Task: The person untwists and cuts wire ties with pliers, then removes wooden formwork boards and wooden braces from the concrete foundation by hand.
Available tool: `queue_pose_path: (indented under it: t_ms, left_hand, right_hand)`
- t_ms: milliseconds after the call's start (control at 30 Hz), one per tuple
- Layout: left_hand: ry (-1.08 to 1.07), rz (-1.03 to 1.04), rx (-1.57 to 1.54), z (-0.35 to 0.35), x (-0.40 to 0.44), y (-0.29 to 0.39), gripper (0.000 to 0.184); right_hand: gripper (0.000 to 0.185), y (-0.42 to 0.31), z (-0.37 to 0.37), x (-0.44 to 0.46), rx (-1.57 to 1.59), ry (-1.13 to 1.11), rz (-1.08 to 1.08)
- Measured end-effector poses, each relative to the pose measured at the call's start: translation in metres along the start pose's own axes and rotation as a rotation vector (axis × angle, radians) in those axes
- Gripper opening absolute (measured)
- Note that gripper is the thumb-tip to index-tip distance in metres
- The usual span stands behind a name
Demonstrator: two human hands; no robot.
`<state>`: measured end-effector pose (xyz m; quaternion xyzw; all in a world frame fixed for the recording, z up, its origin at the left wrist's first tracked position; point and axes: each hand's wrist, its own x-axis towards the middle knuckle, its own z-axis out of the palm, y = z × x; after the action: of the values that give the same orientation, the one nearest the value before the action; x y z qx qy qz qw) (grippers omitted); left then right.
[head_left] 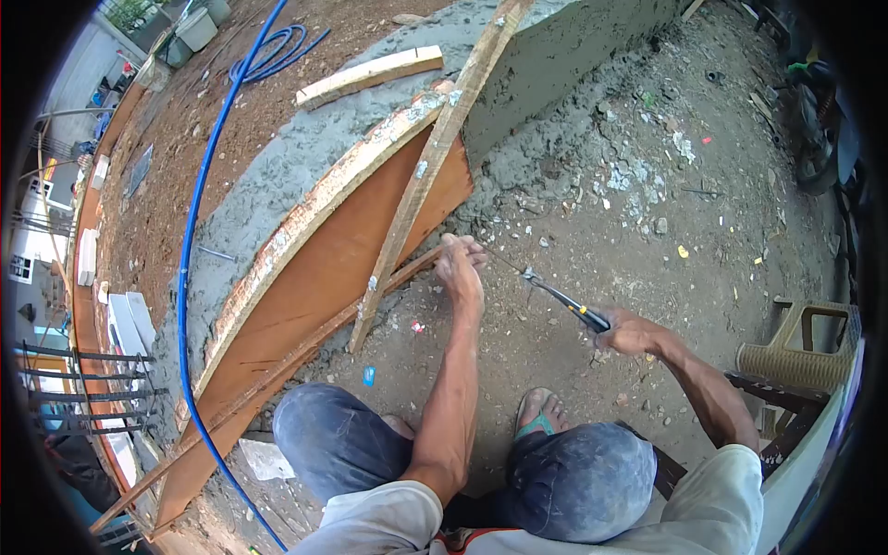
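My left hand [461, 264] is closed at the lower right end of a long thin wooden strip [324, 330], beside the brown formwork panel [324, 264]; its fingers are curled and what they pinch is too small to make out. To the right, my right hand [625, 331] is wrapped round the dark handles of long pliers [566, 301]. The jaws point up and left, towards my left hand, and a thin wire [504, 262] runs between them. An upright wooden batten [430, 166] crosses the panel and the curved wooden edge [324, 208].
A blue hose [196, 231] runs down the left side over wet grey mortar [268, 180]. A short wooden piece [370, 76] lies on the mortar. At the right stand a beige plastic stool [803, 356] and a motorcycle [819, 139]. Rubble dots the ground [592, 213].
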<state>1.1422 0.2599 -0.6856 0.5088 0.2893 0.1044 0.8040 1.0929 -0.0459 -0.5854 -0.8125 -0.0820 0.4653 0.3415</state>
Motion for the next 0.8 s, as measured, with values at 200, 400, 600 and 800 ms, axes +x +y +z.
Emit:
queue_pose_path:
  t_ms: [200,400,600,800]
  left_hand:
    - [-0.249,0.186,-0.077,0.029,-0.04,0.016,0.053]
    - [-0.254,0.766,0.237,0.037,-0.06,0.097,0.042]
    - [0.121,1.068,0.972,0.058,-0.055,0.273,0.032]
    - [0.471,1.218,1.319,0.057,-0.025,0.29,0.058]
  right_hand:
    - [0.048,-0.024,0.007,0.005,-0.039,-0.053,-0.048]
    - [0.077,-0.036,0.042,0.01,0.888,-0.482,-0.169]
    - [0.075,-0.019,0.068,0.03,1.063,-0.657,-0.134]
    - [0.074,0.03,0.075,0.063,0.198,-0.099,-0.183]
